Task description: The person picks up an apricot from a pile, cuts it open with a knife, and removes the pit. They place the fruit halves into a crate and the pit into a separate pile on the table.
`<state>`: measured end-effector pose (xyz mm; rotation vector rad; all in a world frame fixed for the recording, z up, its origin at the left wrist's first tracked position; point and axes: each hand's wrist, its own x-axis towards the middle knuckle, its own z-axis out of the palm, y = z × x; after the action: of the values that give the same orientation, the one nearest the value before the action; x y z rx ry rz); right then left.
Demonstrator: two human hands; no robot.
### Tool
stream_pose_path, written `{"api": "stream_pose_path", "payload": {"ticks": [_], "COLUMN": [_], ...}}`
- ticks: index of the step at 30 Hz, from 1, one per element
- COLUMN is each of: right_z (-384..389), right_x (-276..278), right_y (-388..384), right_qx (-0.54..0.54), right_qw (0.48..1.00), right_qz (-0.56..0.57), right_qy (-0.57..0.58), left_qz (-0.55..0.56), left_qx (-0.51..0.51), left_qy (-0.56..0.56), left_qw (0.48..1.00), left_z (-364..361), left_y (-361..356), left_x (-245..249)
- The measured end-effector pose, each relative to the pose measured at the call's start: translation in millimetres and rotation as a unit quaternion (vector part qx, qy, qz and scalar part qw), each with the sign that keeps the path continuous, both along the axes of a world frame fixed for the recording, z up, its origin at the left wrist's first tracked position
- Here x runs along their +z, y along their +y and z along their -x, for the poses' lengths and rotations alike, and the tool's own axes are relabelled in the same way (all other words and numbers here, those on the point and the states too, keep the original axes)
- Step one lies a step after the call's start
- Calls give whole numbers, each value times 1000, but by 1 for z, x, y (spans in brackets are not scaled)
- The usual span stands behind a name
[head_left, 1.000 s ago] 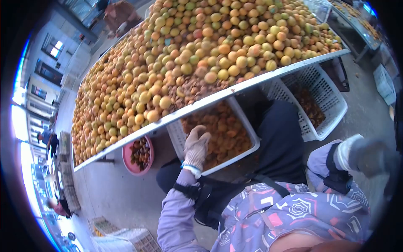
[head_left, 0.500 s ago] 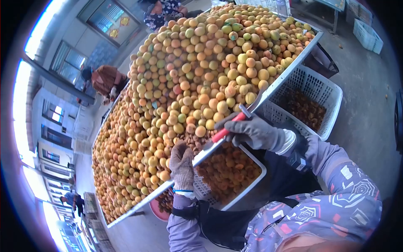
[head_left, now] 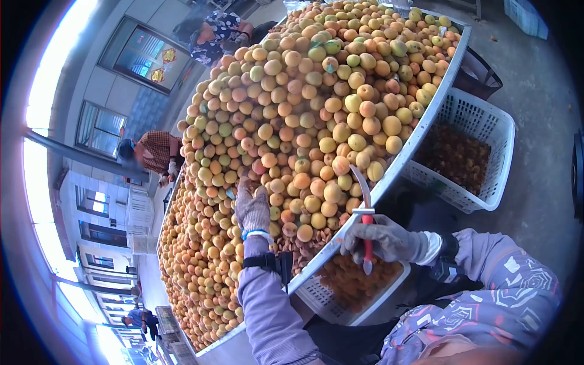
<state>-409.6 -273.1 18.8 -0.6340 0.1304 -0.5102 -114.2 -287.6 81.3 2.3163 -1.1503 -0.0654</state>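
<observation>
My right hand [head_left: 388, 241] grips the curved knife [head_left: 367, 219]. My left hand [head_left: 253, 212] contacts fruit [head_left: 265, 132], fingertips indistinct; I cannot tell its grip.

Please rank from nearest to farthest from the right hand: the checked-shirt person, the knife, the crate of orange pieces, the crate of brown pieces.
From the right hand:
1. Knife, held in it
2. Crate of orange pieces, just below
3. Crate of brown pieces, off to the right
4. Checked-shirt person, far left, across the fruit
</observation>
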Motion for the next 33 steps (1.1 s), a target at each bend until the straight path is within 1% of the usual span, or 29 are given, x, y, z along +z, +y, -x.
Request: {"api": "stream_pose_path", "payload": {"ticks": [1, 3, 4, 5, 7, 9, 11, 13, 15, 16, 17, 18, 20, 21, 23, 24, 25, 26, 27, 28, 29, 31, 32, 33], "right_z": [1, 4, 2, 2, 7, 6, 6, 7, 4, 3, 3, 4, 5, 4, 3, 1, -1, -3, -4, -5, -4, -6, -8, -15], "right_x": [1, 5, 0, 1, 11, 10, 10, 12, 12, 12, 12, 12, 14, 12, 5, 8, 10, 11, 13, 12, 14, 20, 20, 8], "right_y": [-1, -4, -3, -7, -12, -15, -19, -21, -22, -22, -21, -20, -20, -19, -16, -13, -9, -7, -4, -2, 0, 3, 6, 10], "right_qx": [-4, 12, 0, -2, 2, -9, 9, 21, 30, 33, 35, 33, 27, 27, 33, 43, 47, 41, 35, 44, 50, 85, 80, 90], "right_qw": [1000, 999, 999, 998, 996, 994, 992, 991, 991, 991, 991, 991, 991, 992, 994, 992, 992, 989, 984, 976, 976, 969, 966, 951], "right_qz": [-3, -15, -38, -42, -52, -57, -87, -82, -72, -74, -77, -78, -37, -37, 24, 15, 14, 50, 86, 104, 103, 120, 140, 174], "right_qy": [-1, 29, 37, 36, 68, 88, 86, 99, 112, 109, 107, 107, 126, 122, 102, 116, 112, 131, 150, 185, 186, 199, 201, 240], "left_qz": [6, -73, -109, -112, -181, -181, -186, -173, -140, -82, -84, -37, 10, 68, 182, 196, 213, 231, 247, 241, 233, 249, 255, 260], "left_qx": [-9, 34, 39, 36, 60, 75, 93, 81, 84, 68, 66, 65, 61, 25, -45, -117, -88, -109, -128, -135, -141, -119, -115, -110], "left_qy": [-5, -30, -123, -124, -153, -169, -180, -178, -131, -98, -97, 3, 98, 149, 247, 297, 330, 407, 481, 512, 541, 594, 616, 638], "left_qw": [1000, 996, 986, 985, 970, 966, 961, 965, 978, 989, 990, 997, 993, 986, 951, 927, 915, 877, 831, 814, 795, 756, 736, 717], "left_z": [-3, -16, -21, -26, -29, -32, -26, -30, -34, -44, -48, -47, -43, -39, -27, 0, -4, -3, 17, 29, 40, 57, 65, 74], "left_y": [-10, -34, -45, -55, -69, -79, -82, -81, -81, -80, -75, -71, -62, -54, -35, -22, -13, 4, 19, 36, 54, 85, 100, 114], "left_x": [-1, -6, -9, -12, -14, -21, -19, -15, -17, -26, -29, -28, -20, -16, -11, 7, 5, 3, 12, 17, 21, 19, 15, 12]}}
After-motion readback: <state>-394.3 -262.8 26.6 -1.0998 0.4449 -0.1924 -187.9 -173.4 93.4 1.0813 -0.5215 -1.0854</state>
